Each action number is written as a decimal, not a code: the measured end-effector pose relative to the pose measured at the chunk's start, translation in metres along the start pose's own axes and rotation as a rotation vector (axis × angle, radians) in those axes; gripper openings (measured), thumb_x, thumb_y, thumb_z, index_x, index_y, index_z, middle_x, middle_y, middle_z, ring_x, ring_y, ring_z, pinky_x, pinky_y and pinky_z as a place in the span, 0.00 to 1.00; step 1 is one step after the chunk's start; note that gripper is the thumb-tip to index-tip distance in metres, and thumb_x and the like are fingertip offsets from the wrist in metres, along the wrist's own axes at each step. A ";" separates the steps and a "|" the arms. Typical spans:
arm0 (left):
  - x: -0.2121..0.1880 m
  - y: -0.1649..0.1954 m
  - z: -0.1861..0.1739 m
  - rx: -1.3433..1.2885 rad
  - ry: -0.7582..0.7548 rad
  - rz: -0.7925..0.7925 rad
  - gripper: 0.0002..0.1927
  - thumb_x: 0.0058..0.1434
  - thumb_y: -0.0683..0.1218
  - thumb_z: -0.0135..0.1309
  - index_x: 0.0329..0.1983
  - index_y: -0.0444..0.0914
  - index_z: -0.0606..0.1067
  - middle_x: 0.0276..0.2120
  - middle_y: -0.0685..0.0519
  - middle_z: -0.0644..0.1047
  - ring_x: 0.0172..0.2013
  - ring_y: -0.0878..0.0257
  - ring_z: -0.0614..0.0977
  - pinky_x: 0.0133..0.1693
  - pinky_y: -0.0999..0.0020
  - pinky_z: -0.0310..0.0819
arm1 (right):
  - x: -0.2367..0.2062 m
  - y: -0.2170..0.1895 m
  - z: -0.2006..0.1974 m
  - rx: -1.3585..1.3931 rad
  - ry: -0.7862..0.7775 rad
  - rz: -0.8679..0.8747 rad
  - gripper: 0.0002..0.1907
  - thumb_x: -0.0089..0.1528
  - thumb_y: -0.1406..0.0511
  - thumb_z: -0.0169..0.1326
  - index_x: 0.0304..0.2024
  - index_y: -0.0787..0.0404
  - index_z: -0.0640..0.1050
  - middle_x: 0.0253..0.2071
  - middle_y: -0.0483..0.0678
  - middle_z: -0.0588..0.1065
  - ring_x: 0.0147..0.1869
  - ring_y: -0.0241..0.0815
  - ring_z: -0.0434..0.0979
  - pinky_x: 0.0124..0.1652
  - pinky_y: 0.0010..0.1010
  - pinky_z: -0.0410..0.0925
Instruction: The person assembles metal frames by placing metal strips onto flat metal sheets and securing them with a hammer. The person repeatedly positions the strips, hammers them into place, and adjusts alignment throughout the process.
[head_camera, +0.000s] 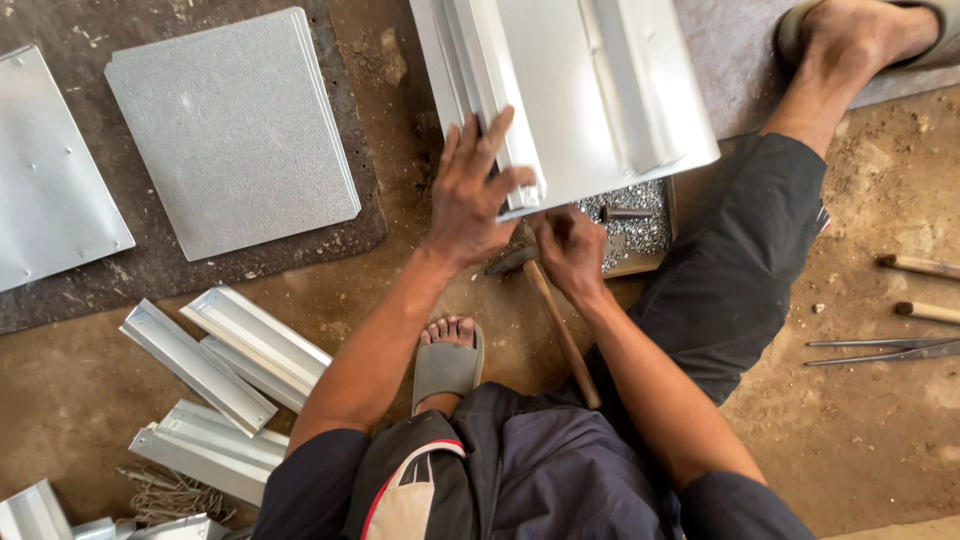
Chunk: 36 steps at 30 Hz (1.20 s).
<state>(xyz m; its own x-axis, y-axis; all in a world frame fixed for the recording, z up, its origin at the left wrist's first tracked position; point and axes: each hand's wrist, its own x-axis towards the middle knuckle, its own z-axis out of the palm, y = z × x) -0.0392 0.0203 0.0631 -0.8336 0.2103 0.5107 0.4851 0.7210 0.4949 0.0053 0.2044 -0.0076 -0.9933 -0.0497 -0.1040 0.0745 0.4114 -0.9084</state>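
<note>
From the head camera I see my left hand (472, 195) just above centre, fingers spread flat and pressing on the lower left corner of a folded metal sheet (570, 90). That sheet runs off the frame at 12 o'clock, so I cannot see its full shape. My right hand (572, 250) sits just beside the left, at its 4 o'clock, closed around the top of a hammer handle (562, 330). The wooden handle slants down toward 5 o'clock, and its end lies over my dark trousers. The hammer head (512, 260) is mostly hidden under my hands; only a dark tip shows between them.

A tray of small metal bits (640, 225) peeks out beneath the sheet's edge at 3 o'clock of my right hand, largely covered. A grey sandal (447, 368) with toes showing sits at 6 o'clock.

At 10 o'clock a flat grey panel (235, 130) lies on a dark mat (150, 270). At 8 o'clock folded metal strips (230, 365) lie in a heap, some cut off by the lower edge. At 3 o'clock, on the dirt, lie two wooden handles (920, 266) and thin metal shears (885, 350), all clipped by the frame.
</note>
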 end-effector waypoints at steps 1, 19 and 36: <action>0.012 0.004 -0.016 -0.011 -0.080 -0.048 0.24 0.55 0.53 0.75 0.46 0.49 0.71 0.74 0.49 0.56 0.70 0.33 0.62 0.69 0.30 0.55 | 0.012 -0.003 0.006 -0.127 0.018 -0.059 0.07 0.65 0.68 0.60 0.43 0.67 0.80 0.32 0.54 0.81 0.29 0.41 0.80 0.32 0.32 0.71; -0.039 -0.006 0.025 0.061 -0.094 -0.044 0.17 0.59 0.47 0.69 0.44 0.49 0.71 0.77 0.57 0.53 0.75 0.37 0.55 0.76 0.38 0.45 | -0.100 0.013 -0.036 -0.419 -0.675 0.389 0.27 0.59 0.51 0.64 0.42 0.70 0.75 0.35 0.62 0.75 0.38 0.54 0.78 0.37 0.45 0.71; -0.055 0.003 0.023 0.128 -0.108 -0.064 0.19 0.57 0.41 0.66 0.47 0.48 0.71 0.76 0.54 0.55 0.74 0.37 0.56 0.76 0.37 0.47 | -0.044 -0.097 -0.090 -0.201 -0.133 0.033 0.17 0.72 0.62 0.50 0.31 0.67 0.73 0.20 0.49 0.66 0.22 0.40 0.66 0.25 0.36 0.62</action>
<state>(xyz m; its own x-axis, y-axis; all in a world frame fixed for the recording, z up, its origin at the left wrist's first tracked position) 0.0023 0.0256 0.0204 -0.8887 0.2258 0.3990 0.3981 0.8118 0.4272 0.0335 0.2492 0.1212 -0.9694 -0.1469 -0.1966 0.0745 0.5872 -0.8060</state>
